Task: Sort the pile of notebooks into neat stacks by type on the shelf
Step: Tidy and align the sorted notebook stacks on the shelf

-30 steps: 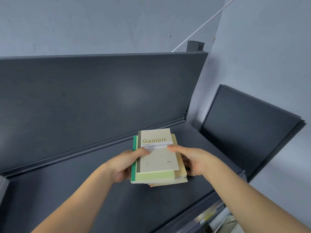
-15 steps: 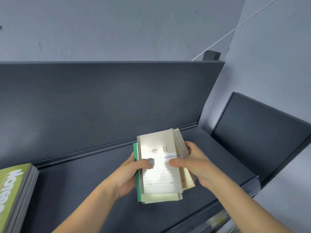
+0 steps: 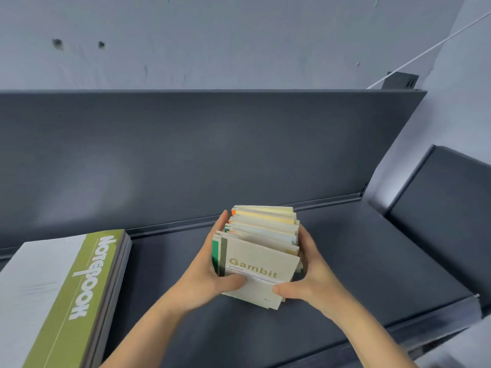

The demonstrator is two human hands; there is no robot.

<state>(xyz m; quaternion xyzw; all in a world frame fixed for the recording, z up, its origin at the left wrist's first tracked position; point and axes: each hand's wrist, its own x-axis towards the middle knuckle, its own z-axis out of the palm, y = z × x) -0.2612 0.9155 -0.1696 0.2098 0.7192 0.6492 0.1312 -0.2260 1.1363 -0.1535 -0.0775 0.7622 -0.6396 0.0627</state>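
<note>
though askew, 1 notebook bundle point(image 3: 261, 251), 2 hands point(image 3: 208, 277) point(image 3: 312, 278)

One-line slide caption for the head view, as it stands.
Left hand and right hand grip a bundle of small notebooks over the dark shelf, beside a stack of large green notebooks.

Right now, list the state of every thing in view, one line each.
small notebooks: on edge, tilted, fanned, gripped from both sides.
left hand: grips the small notebooks' left side, thumb on front cover.
right hand: grips their right side, thumb on front cover.
green stack: lying flat at left, untouched.
shelf: bears the green stack.
</note>
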